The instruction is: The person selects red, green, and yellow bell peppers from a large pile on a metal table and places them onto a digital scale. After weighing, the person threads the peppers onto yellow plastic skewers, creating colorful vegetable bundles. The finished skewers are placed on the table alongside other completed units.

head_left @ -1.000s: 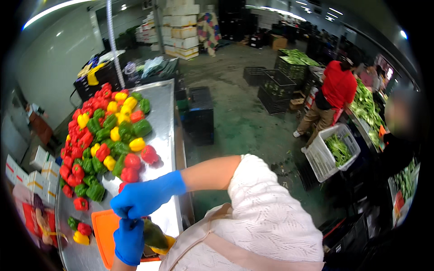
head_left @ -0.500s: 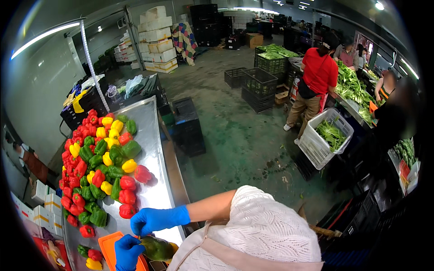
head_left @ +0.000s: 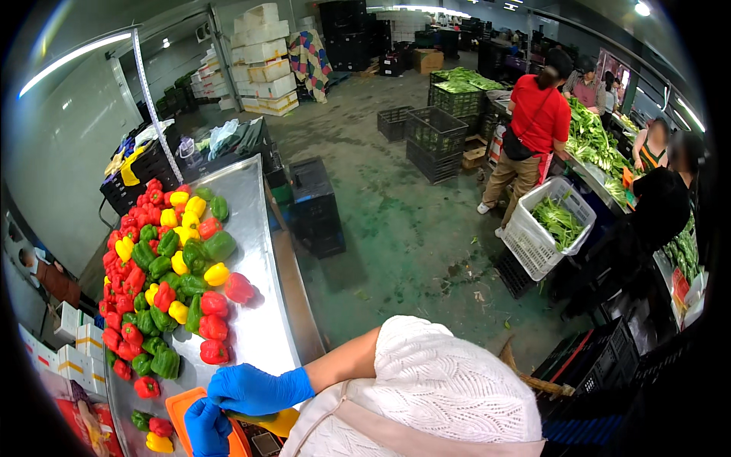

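My blue-gloved right hand (head_left: 255, 390) is closed, its fingers bunched above what looks like a clear bag of green and yellow bell peppers (head_left: 285, 422). Close beside it, my left hand (head_left: 206, 426) in the same kind of glove pinches toward the bag's top. Both hands hide the gathered end. Under them is an orange tray (head_left: 180, 402), partly covered. A heap of red, green and yellow bell peppers (head_left: 161, 289) spreads over the steel table (head_left: 268, 324). A few lie apart, such as the yellow pepper (head_left: 159, 442) left of the tray.
Black crates (head_left: 316, 206) stand past the table's right edge. Farther right, a white basket of greens (head_left: 544, 240) sits near a person in red (head_left: 537, 114) at a vegetable-covered bench. White boxes (head_left: 75, 364) flank the table's left side.
My hands have drawn closer together, the right shifting slightly left and down. The bag has sunk partly behind my right hand and shows less green.
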The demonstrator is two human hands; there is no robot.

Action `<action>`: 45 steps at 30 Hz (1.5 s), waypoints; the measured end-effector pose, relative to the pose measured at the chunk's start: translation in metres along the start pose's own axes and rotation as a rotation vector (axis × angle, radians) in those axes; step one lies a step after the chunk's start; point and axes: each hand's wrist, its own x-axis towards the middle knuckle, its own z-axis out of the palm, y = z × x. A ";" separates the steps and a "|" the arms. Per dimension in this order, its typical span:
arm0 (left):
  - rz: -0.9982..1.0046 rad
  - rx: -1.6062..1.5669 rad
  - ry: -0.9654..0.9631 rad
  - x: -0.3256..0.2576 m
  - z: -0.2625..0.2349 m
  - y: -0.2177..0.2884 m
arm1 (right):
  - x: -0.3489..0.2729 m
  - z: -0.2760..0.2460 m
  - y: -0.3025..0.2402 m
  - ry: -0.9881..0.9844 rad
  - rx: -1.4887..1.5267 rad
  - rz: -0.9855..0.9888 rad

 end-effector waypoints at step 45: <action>0.523 0.166 0.300 0.000 -0.029 -0.081 | 0.036 -0.003 0.009 -0.424 0.111 0.185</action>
